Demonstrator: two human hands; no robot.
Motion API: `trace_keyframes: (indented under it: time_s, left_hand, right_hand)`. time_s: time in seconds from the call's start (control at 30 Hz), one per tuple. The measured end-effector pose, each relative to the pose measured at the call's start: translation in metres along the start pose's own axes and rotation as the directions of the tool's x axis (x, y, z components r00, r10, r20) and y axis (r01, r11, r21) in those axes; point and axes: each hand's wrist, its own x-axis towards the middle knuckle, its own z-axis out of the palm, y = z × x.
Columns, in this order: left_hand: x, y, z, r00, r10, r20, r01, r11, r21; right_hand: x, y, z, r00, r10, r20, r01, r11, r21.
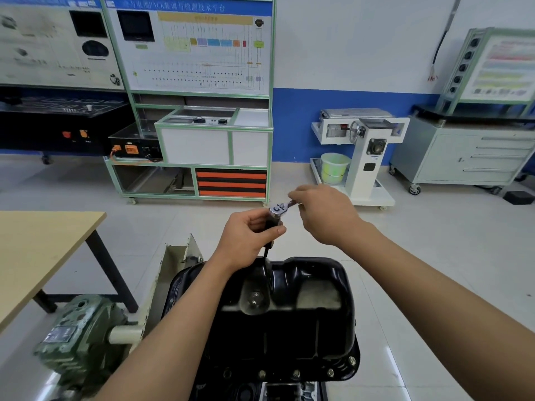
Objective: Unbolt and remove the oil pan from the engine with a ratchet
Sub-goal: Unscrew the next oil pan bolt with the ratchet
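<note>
**Working the far-side pan bolts**

Our left hand [246, 235] wraps the extension [267, 250] just under the ratchet [279, 209] head, probably to keep it square on a far-edge bolt. Our right hand [324, 215] grips the handle, ready to swing. The oil pan [289, 319] sits on the engine [292, 390], near-edge bolts [330, 372] not out yet.

Blue board header [173, 7] reads, blurred, "PACK装调与检测技术平台".

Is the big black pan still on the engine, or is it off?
Still on: the oil pan sits flat on the engine, and bolts still line its near edge.
</note>
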Motion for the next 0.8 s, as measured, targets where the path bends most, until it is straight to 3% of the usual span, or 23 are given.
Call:
trace_keyframes:
  time_s: [0.13, 0.33, 0.43, 0.57, 0.8]
  left_hand:
    - [0.000, 0.000, -0.001, 0.999, 0.007, -0.053, -0.005, 1.000, 0.022]
    - [0.000, 0.000, 0.000, 0.991, 0.050, -0.125, -0.041, 0.996, 0.076]
    - [-0.001, 0.001, 0.000, 0.986, 0.066, -0.156, -0.048, 0.992, 0.115]
    - [-0.002, 0.004, 0.000, 0.983, 0.056, -0.177, -0.036, 0.993, 0.116]
    - [-0.008, 0.009, 0.003, 0.998, -0.020, -0.058, 0.028, 0.990, 0.135]
  right_hand:
    - [-0.024, -0.005, -0.025, 0.995, 0.089, 0.053, -0.083, 0.990, -0.111]
    - [-0.055, -0.024, -0.043, 0.980, 0.136, 0.142, -0.159, 0.972, 0.171]
    - [-0.062, -0.038, -0.040, 0.978, 0.132, 0.163, -0.167, 0.960, 0.226]
    - [-0.056, -0.036, -0.041, 0.980, 0.116, 0.160, -0.145, 0.972, 0.183]
    - [-0.012, -0.008, -0.026, 0.992, 0.116, 0.040, -0.117, 0.993, 0.020]
